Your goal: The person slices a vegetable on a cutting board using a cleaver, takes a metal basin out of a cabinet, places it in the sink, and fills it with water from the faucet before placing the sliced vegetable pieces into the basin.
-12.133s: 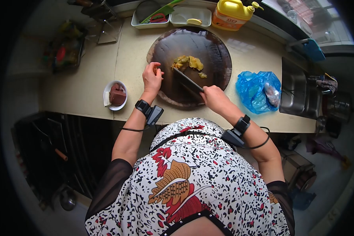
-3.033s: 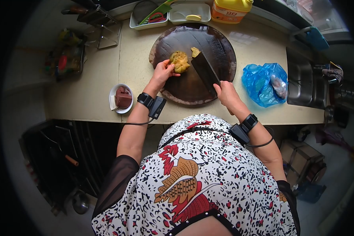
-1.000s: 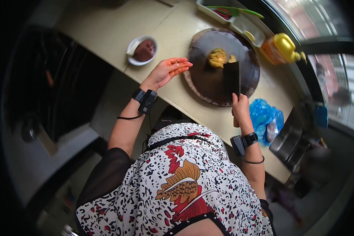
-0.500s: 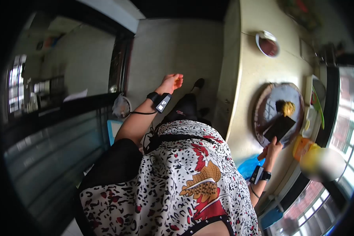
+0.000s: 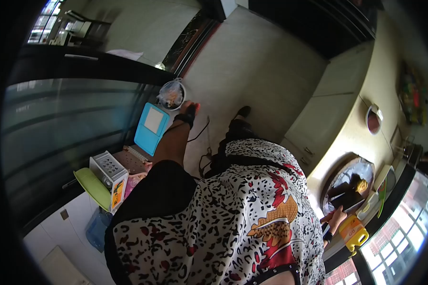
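Observation:
My right hand (image 5: 337, 218) is wrapped round the handle of a cleaver (image 5: 354, 206), its blade over a round chopping board (image 5: 329, 184). A yellowish lump of food (image 5: 361, 185), kind unclear, sits on the board beyond the blade. On the left, my left hand (image 5: 190, 108) hangs low by a small bin (image 5: 182, 96) lined with a clear plastic bag (image 5: 171, 93) holding scraps. The fingers of that hand are small and in shadow, so whether it holds anything does not show. A black band circles the left wrist.
A yellow jug (image 5: 354, 234) stands by the window near the board. Farther along the counter (image 5: 366, 92) is a bowl (image 5: 374, 119) with reddish contents. A blue lidded box (image 5: 151, 128), a box grater (image 5: 108, 170) and a green item (image 5: 92, 188) are left.
The view has swung left, bringing the bin and blue box further into sight. My left hand has moved from mid-air to beside the bin. My right hand still grips the cleaver at the board.

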Motion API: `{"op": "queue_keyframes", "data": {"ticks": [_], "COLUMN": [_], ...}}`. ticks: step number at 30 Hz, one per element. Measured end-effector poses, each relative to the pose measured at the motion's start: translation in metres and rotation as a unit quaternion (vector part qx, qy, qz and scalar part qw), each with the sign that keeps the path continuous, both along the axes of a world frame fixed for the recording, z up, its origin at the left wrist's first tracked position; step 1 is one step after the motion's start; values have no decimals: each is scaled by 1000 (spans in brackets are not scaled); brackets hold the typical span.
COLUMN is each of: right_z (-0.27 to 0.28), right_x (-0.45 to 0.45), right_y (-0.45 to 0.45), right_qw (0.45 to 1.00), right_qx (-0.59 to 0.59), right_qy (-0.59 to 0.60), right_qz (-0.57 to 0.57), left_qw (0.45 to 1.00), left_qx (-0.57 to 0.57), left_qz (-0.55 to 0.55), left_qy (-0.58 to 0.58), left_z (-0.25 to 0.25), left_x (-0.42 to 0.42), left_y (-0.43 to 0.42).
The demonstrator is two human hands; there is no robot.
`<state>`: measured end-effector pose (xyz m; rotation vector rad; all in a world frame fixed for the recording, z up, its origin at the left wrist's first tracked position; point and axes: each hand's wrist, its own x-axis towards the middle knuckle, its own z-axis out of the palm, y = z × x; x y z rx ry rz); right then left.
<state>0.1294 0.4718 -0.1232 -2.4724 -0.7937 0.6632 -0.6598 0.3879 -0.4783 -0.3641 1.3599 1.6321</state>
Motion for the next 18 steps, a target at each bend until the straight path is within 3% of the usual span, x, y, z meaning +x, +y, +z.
{"op": "queue_keyframes", "data": {"ticks": [2,4,11,12,15,18], "right_z": [-2,-13,-9,-6,-6,-3], "right_x": [-2,29,16,10,5,3], "right_y": [5,6,14,15,17,18], "right_qw": [1000,996,987,987,987,988], "right_qx": [-1,-10,-62,-65,-73,-73], "right_qy": [-22,-69,-137,-136,-133,-121], "right_qz": [-11,47,61,57,52,55], "left_qw": [995,982,958,974,976,980], "left_qx": [67,109,-69,-27,-138,-196], "left_qz": [80,151,269,218,169,-20], "left_qy": [-1,-12,-75,-64,7,11], "left_z": [-8,2,132,99,104,87], "left_x": [-50,-95,-149,-167,-158,-152], "left_y": [-17,-27,-38,-55,-24,30]}}
